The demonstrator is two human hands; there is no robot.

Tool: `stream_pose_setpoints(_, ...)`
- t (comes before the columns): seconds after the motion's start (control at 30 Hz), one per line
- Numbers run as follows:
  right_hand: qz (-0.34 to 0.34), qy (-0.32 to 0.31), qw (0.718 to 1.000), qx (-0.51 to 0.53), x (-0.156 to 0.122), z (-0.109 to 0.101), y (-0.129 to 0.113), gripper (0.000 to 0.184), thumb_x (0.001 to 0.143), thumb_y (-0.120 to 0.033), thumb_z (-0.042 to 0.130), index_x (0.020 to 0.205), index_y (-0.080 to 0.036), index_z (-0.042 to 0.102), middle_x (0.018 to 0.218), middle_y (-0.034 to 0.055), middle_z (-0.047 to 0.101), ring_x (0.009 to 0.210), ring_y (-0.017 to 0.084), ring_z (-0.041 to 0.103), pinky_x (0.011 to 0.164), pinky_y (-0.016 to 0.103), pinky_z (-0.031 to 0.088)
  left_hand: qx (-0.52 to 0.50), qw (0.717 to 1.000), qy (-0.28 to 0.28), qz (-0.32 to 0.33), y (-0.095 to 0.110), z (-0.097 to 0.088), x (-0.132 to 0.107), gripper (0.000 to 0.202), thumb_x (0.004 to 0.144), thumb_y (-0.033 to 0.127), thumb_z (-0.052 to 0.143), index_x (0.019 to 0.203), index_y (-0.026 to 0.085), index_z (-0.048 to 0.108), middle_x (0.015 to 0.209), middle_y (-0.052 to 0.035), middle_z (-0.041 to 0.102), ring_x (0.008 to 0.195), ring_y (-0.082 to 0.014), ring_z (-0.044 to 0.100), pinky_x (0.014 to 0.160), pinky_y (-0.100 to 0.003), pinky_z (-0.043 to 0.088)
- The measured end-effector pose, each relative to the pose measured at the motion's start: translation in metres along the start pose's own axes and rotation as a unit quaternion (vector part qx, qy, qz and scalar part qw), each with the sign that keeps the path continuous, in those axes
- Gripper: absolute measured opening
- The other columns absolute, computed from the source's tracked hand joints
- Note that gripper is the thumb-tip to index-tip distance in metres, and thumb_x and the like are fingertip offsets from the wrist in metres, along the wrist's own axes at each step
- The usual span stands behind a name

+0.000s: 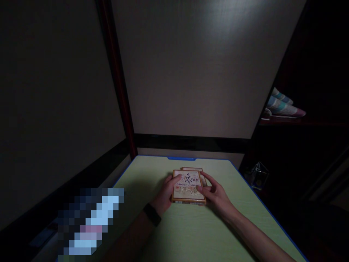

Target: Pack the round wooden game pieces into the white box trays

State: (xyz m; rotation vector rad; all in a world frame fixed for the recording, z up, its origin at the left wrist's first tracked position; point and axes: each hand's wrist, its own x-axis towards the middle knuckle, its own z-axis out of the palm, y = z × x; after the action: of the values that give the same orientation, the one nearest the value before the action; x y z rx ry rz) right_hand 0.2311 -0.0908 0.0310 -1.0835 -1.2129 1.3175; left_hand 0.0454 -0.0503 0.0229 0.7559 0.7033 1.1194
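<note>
Between my two hands is a flat Chinese chess box (188, 194), its cream lid printed with dark brush characters and edged in orange-brown. My left hand (165, 193) grips its left side, thumb on the lid. On the right side, my right hand (215, 191) holds it with the thumb on the lid and a finger at the far corner. Behind it, partly hidden, a second box of similar look (195, 169) shows only its far edge and right side. Whether the front box touches the table or is raised, I cannot tell.
The pale green table (174, 233) has a blue edge. On its left side lies a pixelated, unreadable object (94, 220). Panelled walls (191, 91) stand behind and to the left. At right are a dark shelf with striped cloth (286, 105) and a shiny bag (259, 176).
</note>
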Motion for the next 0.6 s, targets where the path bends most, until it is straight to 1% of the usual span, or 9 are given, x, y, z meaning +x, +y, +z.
stream_pose_setpoints(0.07, -0.045, 0.019, 0.994, -0.098, 0.0, -0.003, -0.001, 0.091, 0.074, -0.058, 0.073, 0.146, -0.013, 0.039, 0.077, 0.0062, 0.072, 0.069, 0.024, 0.069, 0.063, 0.035, 0.055, -0.001, 1.0, 0.004, 0.004, 0.001, -0.003, 0.001, 0.038, 0.074, 0.027, 0.076, 0.106, 0.01, 0.067, 0.101, -0.0161, 0.076, 0.098, -0.0311, 0.072, 0.086, -0.041, 0.059)
stream_pose_setpoints(0.13, -0.126, 0.045, 0.964, -0.232, -0.001, -0.004, -0.009, 0.079, 0.079, -0.057, 0.068, 0.143, -0.018, 0.045, 0.106, 0.0138, 0.071, 0.097, 0.029, 0.068, 0.083, 0.044, 0.055, 0.001, 1.0, 0.008, -0.003, 0.004, -0.005, 0.002, 0.036, 0.074, 0.026, 0.075, 0.105, 0.009, 0.068, 0.1, -0.0159, 0.076, 0.095, -0.0303, 0.073, 0.084, -0.039, 0.059)
stream_pose_setpoints(0.17, -0.171, 0.046, 0.936, -0.303, -0.002, -0.004, -0.015, 0.075, 0.079, -0.056, 0.069, 0.143, -0.021, 0.047, 0.124, 0.0158, 0.065, 0.113, 0.032, 0.062, 0.095, 0.048, 0.05, 0.002, 1.0, 0.008, -0.008, 0.005, -0.005, 0.002, 0.036, 0.074, 0.026, 0.074, 0.105, 0.009, 0.068, 0.099, -0.0156, 0.076, 0.093, -0.0297, 0.073, 0.083, -0.038, 0.059)
stream_pose_setpoints(0.2, -0.213, 0.027, 0.904, -0.37, -0.002, -0.002, -0.022, 0.077, 0.077, -0.055, 0.072, 0.143, -0.024, 0.048, 0.14, 0.0166, 0.055, 0.128, 0.035, 0.05, 0.106, 0.053, 0.041, 0.002, 1.0, 0.005, -0.012, 0.006, -0.006, 0.002, 0.036, 0.074, 0.026, 0.073, 0.105, 0.009, 0.067, 0.098, -0.015, 0.076, 0.091, -0.0288, 0.073, 0.081, -0.037, 0.059)
stream_pose_setpoints(0.27, -0.254, -0.06, 0.838, -0.48, 0.0, 0.006, -0.037, 0.09, 0.067, -0.061, 0.078, 0.145, -0.024, 0.048, 0.156, 0.0176, 0.035, 0.144, 0.042, 0.027, 0.115, 0.061, 0.024, 0.002, 1.0, 0.0, -0.013, 0.007, -0.007, 0.003, 0.034, 0.074, 0.025, 0.071, 0.104, 0.01, 0.067, 0.094, -0.0124, 0.076, 0.086, -0.0265, 0.074, 0.077, -0.034, 0.059)
stream_pose_setpoints(0.33, -0.238, -0.14, 0.786, -0.553, 0.004, 0.018, -0.049, 0.103, 0.064, -0.067, 0.077, 0.15, -0.026, 0.04, 0.162, 0.019, 0.022, 0.147, 0.046, 0.013, 0.114, 0.067, 0.014, 0.002, 1.0, 0.001, -0.001, 0.005, -0.008, 0.005, 0.029, 0.072, 0.024, 0.07, 0.098, 0.012, 0.067, 0.085, -0.0083, 0.076, 0.078, -0.0237, 0.074, 0.069, -0.03, 0.058)
stream_pose_setpoints(0.37, -0.219, -0.169, 0.769, -0.577, 0.008, 0.025, -0.053, 0.107, 0.064, -0.069, 0.076, 0.153, -0.027, 0.034, 0.162, 0.0199, 0.019, 0.147, 0.048, 0.011, 0.112, 0.07, 0.013, 0.002, 1.0, 0.003, 0.008, 0.004, -0.01, 0.007, 0.026, 0.07, 0.023, 0.07, 0.094, 0.013, 0.067, 0.08, -0.0063, 0.075, 0.073, -0.0222, 0.073, 0.065, -0.028, 0.056)
stream_pose_setpoints(0.47, -0.18, -0.225, 0.736, -0.613, 0.021, 0.044, -0.059, 0.112, 0.066, -0.069, 0.073, 0.157, -0.028, 0.023, 0.161, 0.022, 0.021, 0.145, 0.047, 0.019, 0.11, 0.069, 0.016, -0.003, 1.0, 0.016, 0.022, 0.002, -0.016, 0.013, 0.018, 0.067, 0.02, 0.067, 0.084, 0.014, 0.064, 0.07, -0.0024, 0.072, 0.063, -0.0189, 0.07, 0.056, -0.025, 0.052)
stream_pose_setpoints(0.6, -0.176, -0.244, 0.715, -0.631, 0.04, 0.061, -0.063, 0.109, 0.067, -0.067, 0.073, 0.156, -0.027, 0.024, 0.157, 0.0226, 0.031, 0.137, 0.047, 0.034, 0.106, 0.063, 0.027, -0.038, 0.999, 0.032, -0.001, 0.015, -0.024, 0.014, 0.015, 0.071, 0.024, 0.06, 0.082, 0.014, 0.063, 0.071, -0.0047, 0.072, 0.066, -0.0206, 0.071, 0.057, -0.026, 0.052)
